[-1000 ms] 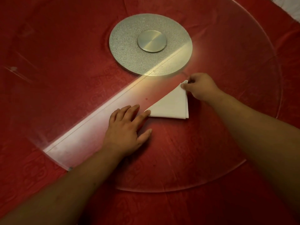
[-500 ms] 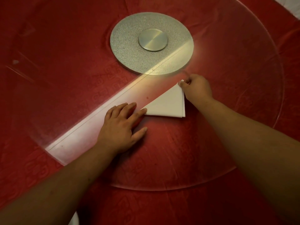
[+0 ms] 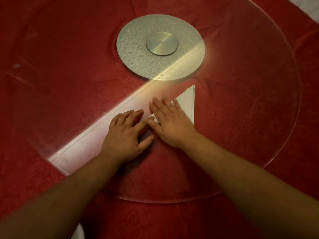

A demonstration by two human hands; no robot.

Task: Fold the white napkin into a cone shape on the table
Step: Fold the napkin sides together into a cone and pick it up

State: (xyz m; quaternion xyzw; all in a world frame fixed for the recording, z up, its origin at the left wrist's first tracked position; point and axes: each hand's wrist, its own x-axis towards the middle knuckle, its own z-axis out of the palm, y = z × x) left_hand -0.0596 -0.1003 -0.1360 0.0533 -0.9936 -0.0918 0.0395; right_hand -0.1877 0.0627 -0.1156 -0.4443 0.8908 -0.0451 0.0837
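**White napkin pressed flat under two hands on glass turntable**

White cloth, folded to a triangle, lies on the clear glass turntable (image 3: 259, 152) that covers the middle of a red-draped counter (image 3: 51, 178), seen from the head camera looking down. The napkin (image 3: 187, 102) sits right of centre, its sharp tip pointing to the far side and its long straight edge running down the right. A person's right hand (image 3: 170, 120) rests palm-down across the napkin's near-left part, fingers spread and flat, hiding much of the cloth; its grip is fully open and closes on nothing, only pressing. The left hand (image 3: 126, 131) lies just beside it on the left, also flat and open, fingers extended toward the napkin's left corner, forefinger touching the right thumb; whether it rests on the cloth itself cannot be told. Both bare forearms reach in from the near edge. Farther off, a speckled silver disc (image 3: 138, 56) with a smooth metal hub (image 3: 161, 43) marks the turntable's centre, well apart from the napkin. A pale band of reflected light (image 3: 96, 133) crosses the glass diagonally from near left to the disc.
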